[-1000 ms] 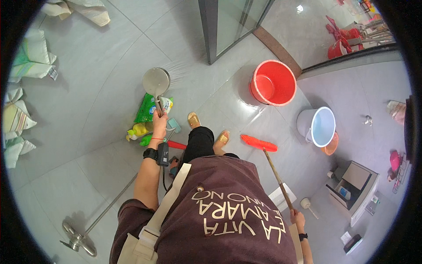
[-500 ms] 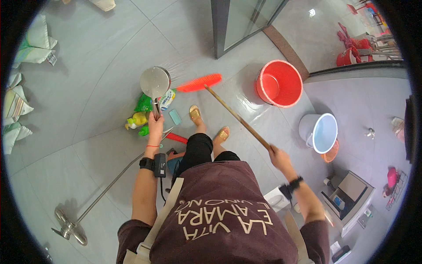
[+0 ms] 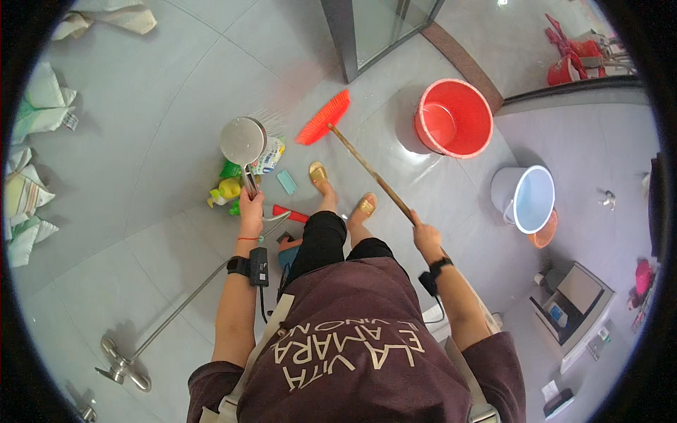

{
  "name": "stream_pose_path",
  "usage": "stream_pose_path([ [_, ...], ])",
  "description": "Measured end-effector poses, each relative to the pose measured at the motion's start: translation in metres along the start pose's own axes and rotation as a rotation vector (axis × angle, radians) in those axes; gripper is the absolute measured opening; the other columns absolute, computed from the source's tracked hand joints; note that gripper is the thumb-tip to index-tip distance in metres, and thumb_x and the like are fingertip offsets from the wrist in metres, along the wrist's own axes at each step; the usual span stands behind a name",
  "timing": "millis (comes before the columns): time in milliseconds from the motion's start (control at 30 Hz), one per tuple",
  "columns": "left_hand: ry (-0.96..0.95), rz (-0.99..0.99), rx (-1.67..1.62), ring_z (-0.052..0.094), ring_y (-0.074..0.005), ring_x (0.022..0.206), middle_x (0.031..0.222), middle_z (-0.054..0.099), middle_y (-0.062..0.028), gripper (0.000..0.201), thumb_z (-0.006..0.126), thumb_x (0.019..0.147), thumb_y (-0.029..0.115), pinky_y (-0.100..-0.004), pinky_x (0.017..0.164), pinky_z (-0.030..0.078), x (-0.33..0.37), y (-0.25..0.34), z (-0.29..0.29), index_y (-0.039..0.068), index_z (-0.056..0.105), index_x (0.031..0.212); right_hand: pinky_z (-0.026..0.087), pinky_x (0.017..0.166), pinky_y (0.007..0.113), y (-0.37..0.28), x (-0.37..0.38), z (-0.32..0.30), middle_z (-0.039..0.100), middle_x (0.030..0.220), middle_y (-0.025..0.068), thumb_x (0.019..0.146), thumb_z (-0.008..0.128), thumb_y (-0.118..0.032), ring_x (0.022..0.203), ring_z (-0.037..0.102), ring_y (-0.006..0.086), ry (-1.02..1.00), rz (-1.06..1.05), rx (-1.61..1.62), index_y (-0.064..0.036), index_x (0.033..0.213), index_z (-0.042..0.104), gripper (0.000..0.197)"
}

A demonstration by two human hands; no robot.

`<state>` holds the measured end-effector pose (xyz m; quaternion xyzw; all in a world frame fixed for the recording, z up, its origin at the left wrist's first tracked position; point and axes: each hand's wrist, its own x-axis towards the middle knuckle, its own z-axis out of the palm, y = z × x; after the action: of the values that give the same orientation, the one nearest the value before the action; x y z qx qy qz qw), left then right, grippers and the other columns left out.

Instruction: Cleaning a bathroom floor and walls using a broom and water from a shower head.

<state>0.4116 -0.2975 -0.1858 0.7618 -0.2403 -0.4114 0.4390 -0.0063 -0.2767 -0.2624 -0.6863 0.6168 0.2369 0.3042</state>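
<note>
My left hand [image 3: 251,211] is closed around the handle of a shower head [image 3: 242,141], and fine water sprays from it toward the tiled floor and wall. A metal hose [image 3: 185,302] links it to a wall tap [image 3: 121,364]. In my right hand [image 3: 427,238] is the wooden stick of a broom [image 3: 324,116] with a red bristle head. The bristles rest ahead of my feet, right of the spray. Below the shower head lie a yellow bottle [image 3: 226,189], a white and green packet [image 3: 269,156] and a light blue sponge-like block [image 3: 286,181].
At the right stand a red bucket [image 3: 482,99] and a pale bucket [image 3: 505,185], with an orange basin [image 3: 544,231] by it. A framed glass door [image 3: 381,35] stands ahead. Towels [image 3: 46,106] hang at the far left. The floor [image 3: 367,151] shines wet.
The broom head has swung from nearly level to a steeper slant, its far end moving away from me. My right hand has come nearer my middle. The shower head has barely shifted.
</note>
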Motion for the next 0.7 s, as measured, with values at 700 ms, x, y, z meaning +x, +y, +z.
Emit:
stream_pose_path([
  [700,-0.177,0.165,-0.06,0.036,-0.0074,0.062,0.068,0.04,0.0022,0.013,0.046,0.068,-0.001,-0.021,0.058,0.032,0.085,0.045,0.042,0.003,0.043,0.08,0.043,0.059,0.043,0.103,-0.286,0.003,0.057,0.074,0.0174,0.075,0.041,-0.028,0.069,0.055,0.0338,-0.299,0.601,0.106,-0.0242,0.117,0.031,0.043],
])
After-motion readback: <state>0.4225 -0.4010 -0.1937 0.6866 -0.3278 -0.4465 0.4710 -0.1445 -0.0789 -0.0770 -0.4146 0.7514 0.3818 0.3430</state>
